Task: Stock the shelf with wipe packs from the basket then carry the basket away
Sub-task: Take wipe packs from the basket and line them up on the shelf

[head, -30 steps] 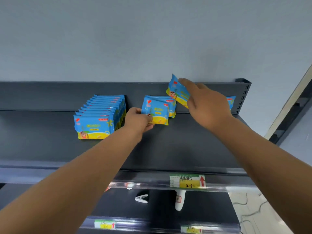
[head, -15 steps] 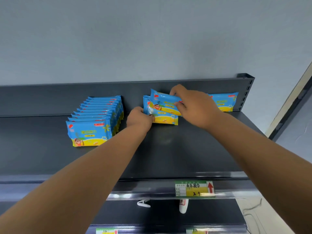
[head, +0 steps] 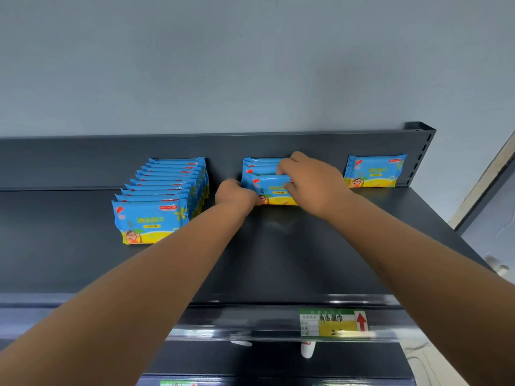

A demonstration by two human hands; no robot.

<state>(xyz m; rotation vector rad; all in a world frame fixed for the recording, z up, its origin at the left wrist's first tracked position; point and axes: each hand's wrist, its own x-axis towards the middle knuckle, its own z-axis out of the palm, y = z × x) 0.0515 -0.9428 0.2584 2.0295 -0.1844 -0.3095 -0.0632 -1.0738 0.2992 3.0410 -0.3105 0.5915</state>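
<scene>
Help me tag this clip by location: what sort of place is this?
Probably a shop aisle: a dark metal shelf with a price label on its front edge, and identical wipe packs lined up in rows facing out.

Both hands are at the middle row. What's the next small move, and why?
Probably press the front pack back flush against the middle row, then let go. The right hand pinches its top and the left hand holds its left edge. It stands upright on the shelf and looks slightly right of the packs behind.
</scene>
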